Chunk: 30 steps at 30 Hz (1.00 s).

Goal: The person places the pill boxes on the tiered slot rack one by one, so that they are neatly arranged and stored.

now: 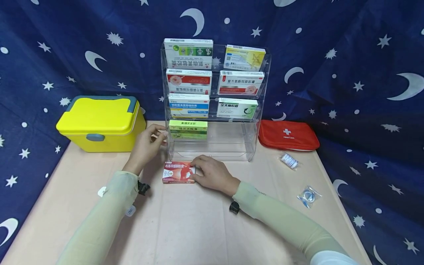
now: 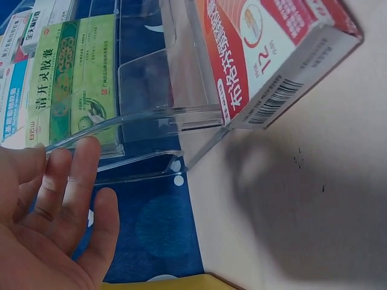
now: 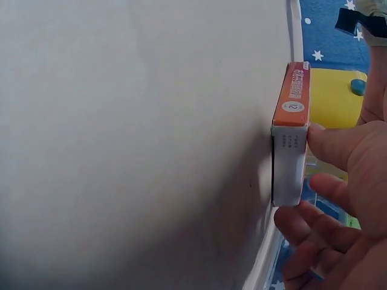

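Observation:
A red and white medicine box (image 1: 177, 172) lies flat on the table just in front of the clear display rack (image 1: 228, 147). My right hand (image 1: 215, 173) grips its right end, thumb on the near side and fingers by the far edge. In the left wrist view the box (image 2: 266, 66) shows its barcode end beside the rack's lower front. At the rack's lower left side, my left hand (image 1: 147, 147) pinches the clear side edge between thumb and forefinger, the other fingers loosely bent. Close by, a green medicine box (image 1: 188, 129) stands in the lowest left slot.
Several other medicine boxes fill the upper tiers, among them a yellow one (image 1: 244, 58). A yellow case (image 1: 99, 125) stands left of the rack. To the right lie a red first-aid pouch (image 1: 288, 136), a wrapped roll (image 1: 289, 161) and a small bagged item (image 1: 308, 196).

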Motion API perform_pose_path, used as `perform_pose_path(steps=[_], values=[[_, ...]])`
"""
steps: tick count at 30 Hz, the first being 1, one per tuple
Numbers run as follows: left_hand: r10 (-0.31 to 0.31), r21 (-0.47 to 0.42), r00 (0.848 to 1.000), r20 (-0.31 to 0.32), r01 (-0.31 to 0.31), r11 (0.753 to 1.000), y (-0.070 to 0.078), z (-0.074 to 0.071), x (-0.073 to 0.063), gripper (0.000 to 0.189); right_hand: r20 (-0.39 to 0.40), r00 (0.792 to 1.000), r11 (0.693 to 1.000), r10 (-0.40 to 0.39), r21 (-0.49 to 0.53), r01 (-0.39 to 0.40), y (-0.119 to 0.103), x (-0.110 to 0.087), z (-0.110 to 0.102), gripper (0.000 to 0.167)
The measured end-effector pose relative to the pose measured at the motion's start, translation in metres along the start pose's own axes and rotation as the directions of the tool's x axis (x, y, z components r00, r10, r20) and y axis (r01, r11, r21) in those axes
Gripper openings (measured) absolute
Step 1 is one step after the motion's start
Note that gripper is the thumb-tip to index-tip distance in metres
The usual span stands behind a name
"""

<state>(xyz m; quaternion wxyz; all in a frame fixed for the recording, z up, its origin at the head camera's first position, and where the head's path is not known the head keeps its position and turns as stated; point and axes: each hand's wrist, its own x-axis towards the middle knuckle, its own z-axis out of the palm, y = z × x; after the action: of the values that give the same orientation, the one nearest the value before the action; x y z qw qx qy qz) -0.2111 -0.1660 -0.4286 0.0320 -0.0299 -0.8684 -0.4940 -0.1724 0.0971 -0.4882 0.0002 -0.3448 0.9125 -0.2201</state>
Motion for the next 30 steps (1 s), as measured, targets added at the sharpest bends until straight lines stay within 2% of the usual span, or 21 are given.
perform_pose_path(steps=[6, 9, 14, 18, 26, 30], values=[[0.02, -0.001, 1.0, -0.007, -0.02, 1.0, 0.0002, -0.0001, -0.0009, 0.028, 0.056, 0.998, 0.999, -0.031, 0.022, 0.03, 0.0027, 0.0007, -0.0037, 0.036], [0.025, -0.005, 1.0, -0.005, -0.025, 1.0, 0.0, 0.0, -0.0011, 0.027, 0.078, 0.996, 0.999, -0.035, 0.04, 0.032, 0.0035, 0.0002, -0.0059, 0.041], [0.019, -0.002, 1.0, 0.0, -0.019, 1.0, -0.0002, -0.0001, -0.0012, 0.027, 0.105, 0.994, 0.992, 0.04, 0.117, -0.052, 0.004, -0.0023, -0.0052, 0.051], [0.022, -0.007, 1.0, -0.002, -0.022, 1.0, 0.0005, -0.0003, -0.0012, 0.028, 0.105, 0.99, 0.978, 0.097, 0.174, -0.114, 0.0033, -0.0034, -0.0034, 0.055], [0.019, 0.0, 1.0, -0.001, -0.019, 1.0, 0.0005, 0.0, -0.0011, 0.027, 0.124, 0.988, 0.986, 0.092, 0.131, -0.108, 0.0018, -0.003, 0.0015, 0.048], [0.028, 0.005, 1.0, 0.001, -0.028, 1.0, 0.0005, -0.0002, -0.0014, 0.026, 0.072, 0.994, 0.975, 0.077, 0.204, -0.091, 0.0017, -0.0039, 0.0006, 0.042]])
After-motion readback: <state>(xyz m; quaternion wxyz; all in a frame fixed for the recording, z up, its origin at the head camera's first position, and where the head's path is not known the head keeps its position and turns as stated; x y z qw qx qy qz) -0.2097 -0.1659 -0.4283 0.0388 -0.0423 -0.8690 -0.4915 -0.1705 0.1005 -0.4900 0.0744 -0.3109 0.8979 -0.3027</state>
